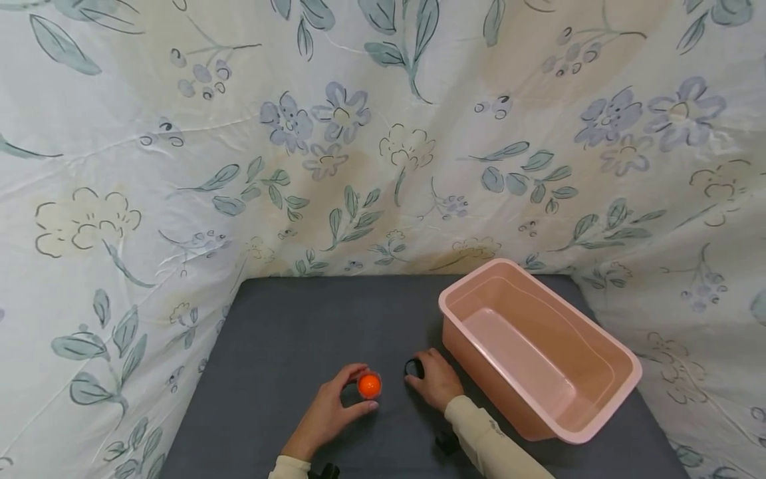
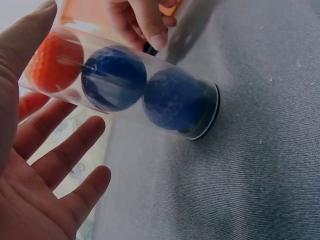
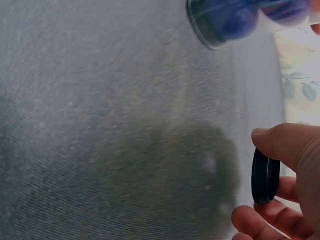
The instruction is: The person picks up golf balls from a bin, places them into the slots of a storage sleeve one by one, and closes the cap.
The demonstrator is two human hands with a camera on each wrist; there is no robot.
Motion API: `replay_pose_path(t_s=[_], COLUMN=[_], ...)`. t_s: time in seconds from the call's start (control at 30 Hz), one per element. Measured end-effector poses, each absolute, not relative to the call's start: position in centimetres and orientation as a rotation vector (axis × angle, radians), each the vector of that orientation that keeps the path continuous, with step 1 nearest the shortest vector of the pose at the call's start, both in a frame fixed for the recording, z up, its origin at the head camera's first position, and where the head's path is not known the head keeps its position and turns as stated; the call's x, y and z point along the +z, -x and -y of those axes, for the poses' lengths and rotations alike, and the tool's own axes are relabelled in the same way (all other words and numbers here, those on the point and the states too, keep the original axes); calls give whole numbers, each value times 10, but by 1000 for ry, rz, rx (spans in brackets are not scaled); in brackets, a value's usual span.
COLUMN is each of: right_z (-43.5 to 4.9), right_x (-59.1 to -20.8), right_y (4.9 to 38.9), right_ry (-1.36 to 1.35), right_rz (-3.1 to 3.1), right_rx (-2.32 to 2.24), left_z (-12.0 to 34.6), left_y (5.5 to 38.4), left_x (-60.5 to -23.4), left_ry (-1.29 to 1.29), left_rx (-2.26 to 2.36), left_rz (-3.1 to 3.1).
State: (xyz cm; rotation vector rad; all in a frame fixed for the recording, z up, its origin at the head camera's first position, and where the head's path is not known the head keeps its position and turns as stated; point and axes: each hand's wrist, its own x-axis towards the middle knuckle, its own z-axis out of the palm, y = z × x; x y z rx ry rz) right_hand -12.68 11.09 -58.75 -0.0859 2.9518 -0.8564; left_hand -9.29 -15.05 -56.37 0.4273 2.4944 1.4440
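Observation:
A clear tube [image 2: 132, 55] stands upright on the dark table, holding an orange ball [image 1: 369, 385] on top and two dark blue balls [image 2: 114, 78] below. Its lower end has a black base [image 2: 212, 112]. My left hand [image 1: 335, 406] is at the tube's upper end, thumb on one side and index finger on the other. The remaining left fingers [image 2: 75, 150] are spread and straight. To the right, my right hand [image 1: 437, 379] pinches a round black cap [image 3: 265, 176] between thumb and fingers, low over the table.
A pink rectangular bin [image 1: 538, 352] stands at the right of the dark table [image 1: 287, 326], close beside my right hand and forearm. Floral cloth [image 1: 359, 166] hangs behind the table and along both sides.

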Motion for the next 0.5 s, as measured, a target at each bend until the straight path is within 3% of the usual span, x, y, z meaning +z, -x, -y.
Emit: replay_pose_path(t_s=[0.5], right_z=[-103], right_x=[-542], right_y=[120], right_ry=[212], right_rz=[-3041], right_rx=[-1000], left_z=[148], left_y=[93], left_x=[-545], left_ry=[-448], left_rx=[1523], left_rz=[-2502])
